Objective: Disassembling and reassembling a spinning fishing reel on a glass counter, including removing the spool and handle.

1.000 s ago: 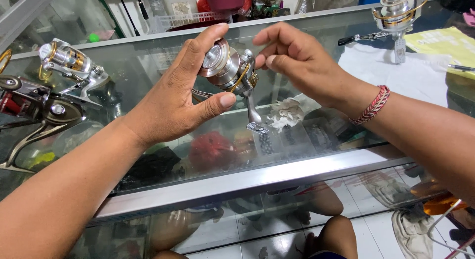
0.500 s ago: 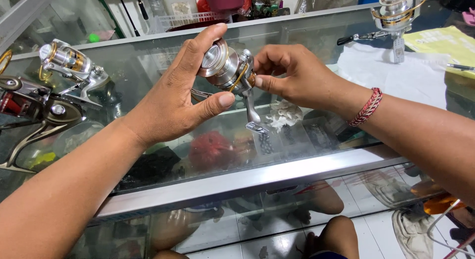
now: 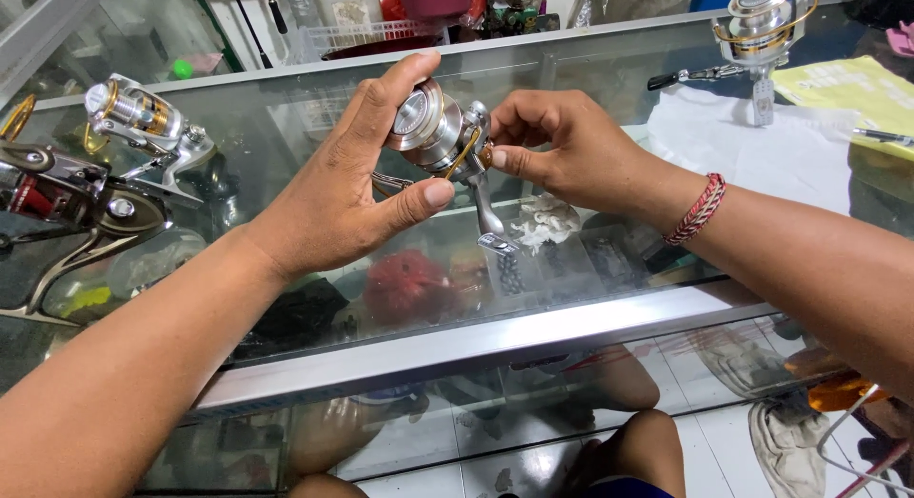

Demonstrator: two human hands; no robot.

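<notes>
Silver metal is shining on the small fishing reel (image 3: 440, 136), which is being held up above the glass counter (image 3: 533, 312) — between both hands. The reel's spool is being gripped by the left hand (image 3: 352, 184), with the thumb below and the fingers curled over the top. A small part at the reel's side is being pinched by the right hand (image 3: 571, 150) — thumb and forefinger closed on it. Two more reels (image 3: 143, 122) are lying on the glass at the left, and another reel (image 3: 762, 27) is standing far right.
</notes>
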